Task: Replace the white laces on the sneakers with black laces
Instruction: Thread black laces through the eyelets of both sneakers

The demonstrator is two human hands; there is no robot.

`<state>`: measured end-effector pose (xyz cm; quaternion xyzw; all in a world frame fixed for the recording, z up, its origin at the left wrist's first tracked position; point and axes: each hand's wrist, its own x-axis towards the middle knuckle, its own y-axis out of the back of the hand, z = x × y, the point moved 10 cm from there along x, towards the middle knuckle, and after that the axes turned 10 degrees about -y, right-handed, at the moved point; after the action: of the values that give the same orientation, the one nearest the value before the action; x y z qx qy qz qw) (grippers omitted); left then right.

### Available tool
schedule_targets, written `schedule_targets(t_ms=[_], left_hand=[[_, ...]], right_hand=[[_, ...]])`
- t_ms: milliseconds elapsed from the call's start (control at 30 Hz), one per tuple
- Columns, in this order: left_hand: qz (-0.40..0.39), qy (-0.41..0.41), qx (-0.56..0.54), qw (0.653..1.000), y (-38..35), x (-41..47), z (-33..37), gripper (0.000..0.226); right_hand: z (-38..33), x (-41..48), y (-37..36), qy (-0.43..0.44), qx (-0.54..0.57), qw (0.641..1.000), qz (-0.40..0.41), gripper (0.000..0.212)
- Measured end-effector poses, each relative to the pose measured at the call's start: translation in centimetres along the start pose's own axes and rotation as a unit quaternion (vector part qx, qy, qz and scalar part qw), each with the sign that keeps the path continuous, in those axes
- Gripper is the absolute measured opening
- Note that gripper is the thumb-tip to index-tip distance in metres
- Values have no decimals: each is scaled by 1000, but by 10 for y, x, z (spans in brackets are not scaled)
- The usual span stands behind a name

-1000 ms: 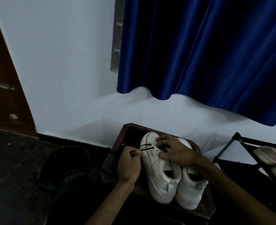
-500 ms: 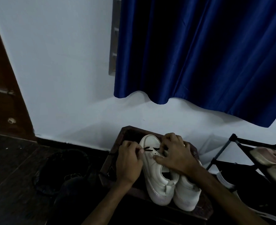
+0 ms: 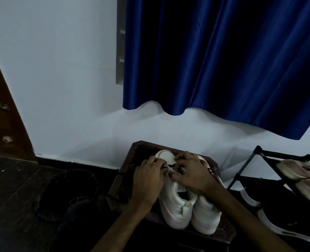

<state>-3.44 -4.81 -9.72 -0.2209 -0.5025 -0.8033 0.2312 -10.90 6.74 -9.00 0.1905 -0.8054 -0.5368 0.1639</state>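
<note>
Fingers of our left hand [image 3: 148, 180] are curled tight, thumb and forefinger pinching the black lace [image 3: 166, 167] where it crosses the front eyelets of the first sneaker [image 3: 176, 202]. Our right hand [image 3: 192, 173] meets it from the other side, fingers bent and bunched over the same lacing area, thumb pressed to the white upper. In this dim light we cannot tell whether those fingertips nip the lace or only the shoe. Both hands lie knuckles up, with bare forearms reaching in over the near edge of the wooden stool [image 3: 125, 179], and they almost touch above the toe. The lace shows as a thin dark strand, only a short piece visible between the hands. Both sneakers are smooth and white with thick pale soles and padded collars. They stand side by side on the stool, heels toward its near edge, the second sneaker [image 3: 207, 213] touching the first. The stool is low, dark and angular. Above it a glossy blue curtain [image 3: 223, 60] hangs in deep folds. To the right of the stool a black metal rack [image 3: 259, 151] carries a pale pink shoe [image 3: 299, 171].
</note>
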Motion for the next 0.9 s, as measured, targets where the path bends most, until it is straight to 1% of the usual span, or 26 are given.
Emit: schedule_targets(t_ms=[33,100,133,200,233,267,300,333,367,400,433,467,500,533,567,600,633,667,700,733,767,800,833,867,900], left_hand=[[4,15,3,1000,0,0,-1,9],[2,25,26,999,6,-2,-1,7],[-10,27,33,999,4,-3,-5,9],[-26,27,26,999,3,-8,-16,21],[-33,28,-11,999,3,-12,-20,28],[-20,42,-97,994,9,-15,-26,32],[32,92,-231,968,22,-20,-36,33],[92,172,-387,901,32,-27,-49,30],[151,227,-525,806,39,-31,-58,22],[201,250,-632,705,46,-30,-63,19],[229,251,-695,633,57,-25,-62,23],[242,240,-736,585,67,-18,-59,26],[240,233,-755,564,74,-11,-54,27],[231,243,-745,576,72,-7,-51,26],[207,258,-700,632,66,-5,-49,24],[169,253,-617,726,60,-4,-47,19],[116,221,-494,833,53,-3,-43,10],[44,167,-370,913,41,0,-35,7],[-46,110,-247,962,22,-2,-25,18],[-130,66,-126,981,3,-8,-20,26],[-165,46,-27,985,-5,-12,-18,30],[-165,44,32,985,-4,-14,-19,29],[-156,52,63,984,1,-15,-21,26],[-144,46,80,985,6,-17,-20,26],[-136,26,70,988,11,-18,-15,27]], right_hand=[[1,0,0,-1,1,1000,0,45],[2,1,0,-6,6,1000,-2,47],[2,1,0,-9,8,1000,-3,44],[2,1,0,-13,11,1000,-4,35],[2,1,0,-16,14,1000,-5,31],[2,0,0,-18,19,1000,-8,29],[3,0,0,-20,25,999,-11,28],[3,-1,0,-23,32,999,-15,30],[4,-1,-1,-27,38,999,-17,33],[4,0,-1,-29,40,999,-17,35],[4,0,-1,-30,40,999,-18,35],[4,0,-1,-31,38,999,-17,32],[5,0,-1,-31,36,999,-12,29],[5,0,0,-29,33,999,-8,27],[5,0,1,-28,30,999,-5,26],[4,-1,1,-27,30,999,-4,28],[3,-2,2,-27,32,999,-4,31],[2,-3,2,-27,34,999,-4,33],[2,-3,3,-29,37,999,-3,33],[2,-3,4,-32,40,999,-2,31],[2,-3,4,-35,39,999,-2,28],[3,-3,4,-35,39,999,-1,24],[3,-3,4,-35,39,999,-1,21],[4,-3,4,-35,41,999,0,20],[4,-3,4,-36,45,998,0,21]])
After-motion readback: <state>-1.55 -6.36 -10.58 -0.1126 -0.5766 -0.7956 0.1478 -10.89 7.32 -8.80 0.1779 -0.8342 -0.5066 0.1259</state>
